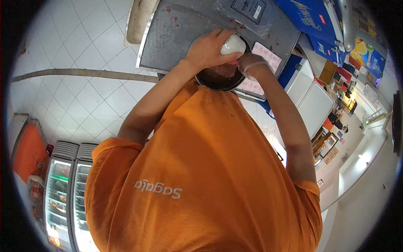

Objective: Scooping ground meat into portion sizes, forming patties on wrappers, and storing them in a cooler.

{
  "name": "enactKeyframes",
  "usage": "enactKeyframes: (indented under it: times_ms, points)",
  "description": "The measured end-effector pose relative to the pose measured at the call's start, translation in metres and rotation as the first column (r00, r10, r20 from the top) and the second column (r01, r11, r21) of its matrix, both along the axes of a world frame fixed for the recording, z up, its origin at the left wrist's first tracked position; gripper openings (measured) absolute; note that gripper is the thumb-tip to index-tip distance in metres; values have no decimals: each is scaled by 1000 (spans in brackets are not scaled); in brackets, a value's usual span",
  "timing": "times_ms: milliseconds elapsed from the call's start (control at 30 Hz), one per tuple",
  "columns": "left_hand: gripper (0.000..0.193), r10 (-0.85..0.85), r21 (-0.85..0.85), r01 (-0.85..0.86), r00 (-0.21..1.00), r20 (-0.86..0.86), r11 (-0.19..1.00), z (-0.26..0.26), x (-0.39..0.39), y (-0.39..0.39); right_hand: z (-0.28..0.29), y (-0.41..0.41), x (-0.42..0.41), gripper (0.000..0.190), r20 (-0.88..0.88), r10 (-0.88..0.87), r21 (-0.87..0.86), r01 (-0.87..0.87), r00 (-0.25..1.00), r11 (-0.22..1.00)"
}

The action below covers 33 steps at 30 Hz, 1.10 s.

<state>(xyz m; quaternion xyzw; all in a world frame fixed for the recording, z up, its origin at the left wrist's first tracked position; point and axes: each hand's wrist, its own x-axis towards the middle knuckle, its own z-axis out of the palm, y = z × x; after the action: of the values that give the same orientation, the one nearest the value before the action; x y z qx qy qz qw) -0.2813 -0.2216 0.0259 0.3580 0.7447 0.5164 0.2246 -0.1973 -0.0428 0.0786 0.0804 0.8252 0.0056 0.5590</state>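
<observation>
My left hand [209, 47], bare, curls its fingers and thumb around a smooth white rounded thing, perhaps a small bowl [233, 44]. It is held over a dark round bowl [217, 87] at the counter's near edge. Inside the dark bowl lies a reddish-brown mass [217, 73], which looks like minced meat or a paste. A clear plastic glove covers my right hand [252, 64], which reaches down at the bowl's right side. A bit of pink shows beside its fingers. The right fingertips are hidden, so what they hold cannot be told.
The dark grey counter [176, 37] bears scattered reddish crumbs and a clear plastic packet [248, 15]. Pink-and-white printed paper [267, 58] lies right of the bowl. A blue cooler box [310, 19] stands at the upper right, a white open container [315, 107] below it. Lit display fridges [59, 189] stand lower left.
</observation>
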Motion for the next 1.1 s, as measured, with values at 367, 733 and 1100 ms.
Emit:
enactKeyframes:
  times_ms: [367,733,1100]
  points:
    - [53,42,249,-94,977,208,964,-16,-11,-6,-11,-9,14,22,-101,-63,-132,49,993,990]
    - [48,49,267,-130,956,288,955,-15,-12,-5,-6,-28,4,21,-222,-37,-217,-12,974,976]
    - [50,57,246,-105,980,193,963,-14,-5,-3,-30,-50,18,30,-152,-136,-317,82,979,945]
